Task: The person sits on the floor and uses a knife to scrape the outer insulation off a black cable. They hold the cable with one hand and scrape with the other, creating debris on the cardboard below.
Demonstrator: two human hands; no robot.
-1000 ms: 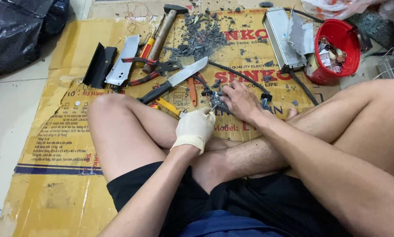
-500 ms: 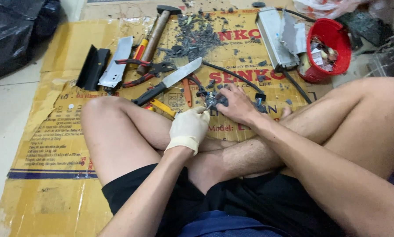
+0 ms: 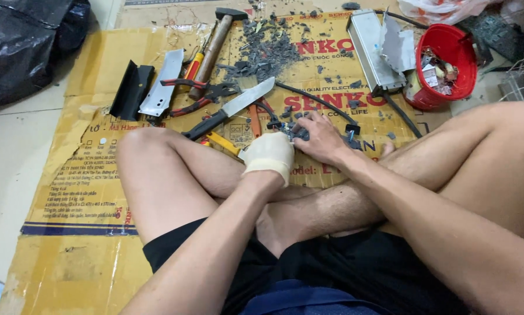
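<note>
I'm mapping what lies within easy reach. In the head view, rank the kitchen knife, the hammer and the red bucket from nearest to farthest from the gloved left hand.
From the left hand:
1. Kitchen knife: just beyond the hand, up and to its left on the cardboard.
2. Hammer: farther up, at the far left of the debris pile.
3. Red bucket: far upper right, past the metal box.

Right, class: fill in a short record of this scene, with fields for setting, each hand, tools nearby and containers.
Setting: person sitting cross-legged on flattened cardboard
Left hand: gloved, closed; what it grips is hidden
Right hand: bare, pressing on a small dark part
Tools nearby: knife, hammer, pliers
Containers: red bucket of scraps, open metal box
Debris: grey chips
</note>
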